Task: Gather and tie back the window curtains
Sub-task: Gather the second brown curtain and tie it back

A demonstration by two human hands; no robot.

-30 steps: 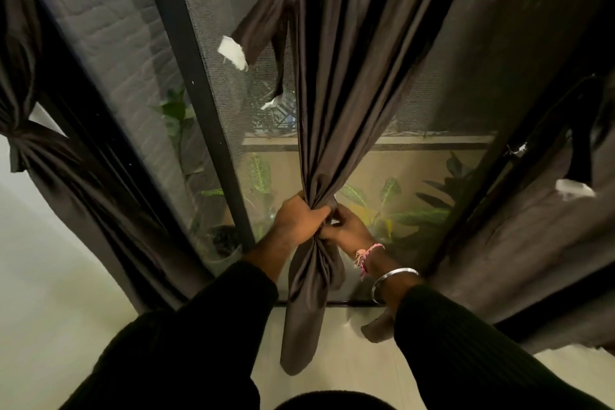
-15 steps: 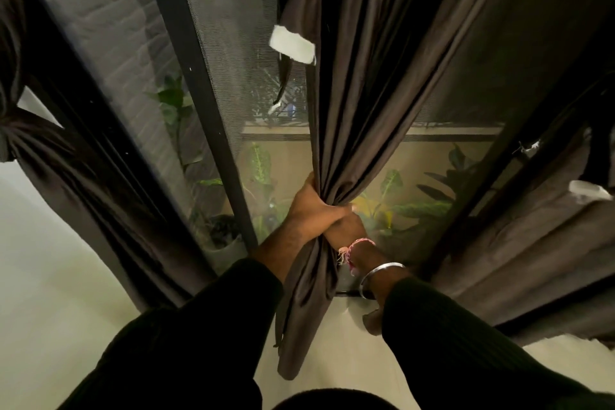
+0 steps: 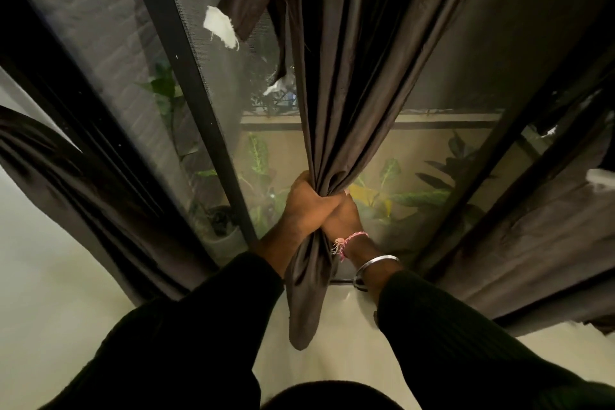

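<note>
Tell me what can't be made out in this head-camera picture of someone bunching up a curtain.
- Top of the dark brown middle curtain: cut off by the upper edge.
- Right hand fingers: mostly hidden behind the left hand and the bunched cloth.
- Brown tie-back strap with white end: its attachment is hidden in the folds.
- Potted green plants outside: hazy through the mesh screen.
- Right curtain: cut off by the right edge.
</note>
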